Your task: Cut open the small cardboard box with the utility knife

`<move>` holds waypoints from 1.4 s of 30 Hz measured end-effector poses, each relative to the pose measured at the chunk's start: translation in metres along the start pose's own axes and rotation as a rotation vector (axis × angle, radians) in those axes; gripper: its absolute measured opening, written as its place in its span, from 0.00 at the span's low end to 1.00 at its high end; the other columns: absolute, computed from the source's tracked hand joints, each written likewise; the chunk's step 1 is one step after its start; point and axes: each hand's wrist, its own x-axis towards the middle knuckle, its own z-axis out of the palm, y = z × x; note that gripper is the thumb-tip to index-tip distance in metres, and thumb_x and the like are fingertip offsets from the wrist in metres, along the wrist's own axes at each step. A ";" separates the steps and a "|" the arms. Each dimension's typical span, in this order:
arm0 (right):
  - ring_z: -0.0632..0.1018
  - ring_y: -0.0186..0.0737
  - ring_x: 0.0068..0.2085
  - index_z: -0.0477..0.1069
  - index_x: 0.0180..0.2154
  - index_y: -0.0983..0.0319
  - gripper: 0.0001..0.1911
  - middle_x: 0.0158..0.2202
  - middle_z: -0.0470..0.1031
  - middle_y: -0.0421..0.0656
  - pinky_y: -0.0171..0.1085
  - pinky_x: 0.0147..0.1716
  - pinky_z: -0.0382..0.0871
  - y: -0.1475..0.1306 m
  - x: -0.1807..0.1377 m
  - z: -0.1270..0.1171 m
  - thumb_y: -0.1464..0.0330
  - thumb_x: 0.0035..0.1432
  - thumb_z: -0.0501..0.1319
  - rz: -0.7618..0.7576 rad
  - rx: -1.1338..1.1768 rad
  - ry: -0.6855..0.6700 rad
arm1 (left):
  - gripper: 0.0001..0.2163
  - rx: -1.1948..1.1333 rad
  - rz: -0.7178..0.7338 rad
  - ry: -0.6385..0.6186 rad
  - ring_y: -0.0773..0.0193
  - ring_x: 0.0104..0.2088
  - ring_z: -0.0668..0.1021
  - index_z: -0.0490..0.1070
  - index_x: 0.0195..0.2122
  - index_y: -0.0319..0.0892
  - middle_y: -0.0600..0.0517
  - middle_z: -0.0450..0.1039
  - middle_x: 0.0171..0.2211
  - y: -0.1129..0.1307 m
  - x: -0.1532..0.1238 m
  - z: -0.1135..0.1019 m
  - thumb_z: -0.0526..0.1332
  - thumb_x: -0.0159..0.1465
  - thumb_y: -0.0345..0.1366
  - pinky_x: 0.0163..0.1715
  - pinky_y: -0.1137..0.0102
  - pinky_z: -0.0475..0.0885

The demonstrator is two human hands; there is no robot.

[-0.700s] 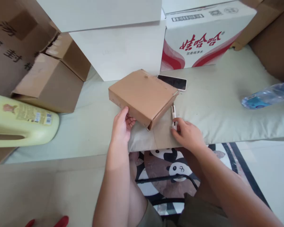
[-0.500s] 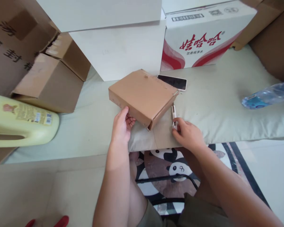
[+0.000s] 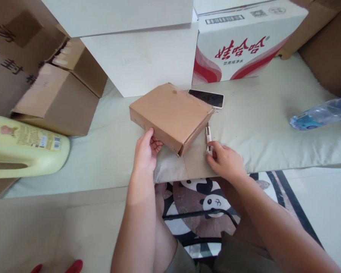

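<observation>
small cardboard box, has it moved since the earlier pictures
No. The small cardboard box keeps its place against the phone behind it; only the camera shifted slightly.

This looks like a room in a home, probably a living room used for packing or storing goods. A pale cushioned seat [image 3: 272, 125] runs across the middle of the frame, with a brown sofa arm [image 3: 329, 60] at upper right. Cardboard boxes [image 3: 53, 98] crowd the upper left, a drinking-water carton [image 3: 244, 41] (red and white) sits at top, and a panda-print rug [image 3: 213, 197] covers the tiled floor below.
</observation>
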 end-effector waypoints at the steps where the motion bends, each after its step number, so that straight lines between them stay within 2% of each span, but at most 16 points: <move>1: 0.77 0.46 0.37 0.68 0.52 0.59 0.17 0.31 0.78 0.41 0.39 0.34 0.58 0.000 0.000 0.000 0.64 0.63 0.53 -0.005 0.001 -0.001 | 0.20 0.000 -0.003 0.004 0.71 0.20 0.71 0.70 0.26 0.40 0.55 0.69 0.21 0.000 0.000 0.000 0.74 0.43 0.49 0.21 0.74 0.65; 14: 0.75 0.43 0.32 0.71 0.49 0.58 0.15 0.28 0.76 0.39 0.38 0.33 0.56 -0.001 -0.002 0.002 0.65 0.61 0.54 -0.010 -0.007 -0.011 | 0.13 -0.001 -0.054 0.014 0.71 0.19 0.69 0.68 0.25 0.41 0.56 0.66 0.19 0.001 -0.008 0.010 0.68 0.50 0.44 0.21 0.74 0.64; 20: 0.75 0.43 0.32 0.72 0.47 0.57 0.15 0.28 0.76 0.39 0.38 0.33 0.56 0.000 -0.002 0.005 0.61 0.63 0.54 -0.015 -0.003 0.009 | 0.13 0.015 -0.057 -0.014 0.71 0.18 0.69 0.67 0.25 0.42 0.56 0.66 0.20 -0.003 -0.008 0.012 0.67 0.49 0.45 0.21 0.74 0.64; 27: 0.75 0.42 0.30 0.72 0.47 0.57 0.15 0.27 0.76 0.40 0.38 0.31 0.54 -0.001 -0.001 0.005 0.62 0.62 0.54 -0.012 0.005 0.020 | 0.12 0.003 -0.045 -0.018 0.70 0.20 0.70 0.67 0.26 0.42 0.55 0.67 0.21 -0.004 -0.007 0.011 0.66 0.50 0.44 0.21 0.73 0.64; 35: 0.76 0.43 0.32 0.71 0.47 0.56 0.15 0.28 0.77 0.38 0.37 0.31 0.54 -0.002 -0.001 0.003 0.60 0.62 0.56 0.000 0.016 -0.023 | 0.11 0.007 -0.062 0.003 0.71 0.19 0.69 0.67 0.26 0.42 0.55 0.66 0.20 -0.002 -0.008 0.012 0.65 0.50 0.43 0.20 0.75 0.63; 42: 0.75 0.42 0.31 0.71 0.48 0.56 0.15 0.27 0.77 0.38 0.37 0.31 0.54 0.000 0.001 0.004 0.62 0.61 0.55 -0.006 0.000 -0.010 | 0.11 0.019 -0.059 -0.015 0.72 0.18 0.69 0.67 0.25 0.42 0.56 0.66 0.19 -0.002 -0.008 0.012 0.65 0.51 0.43 0.20 0.75 0.64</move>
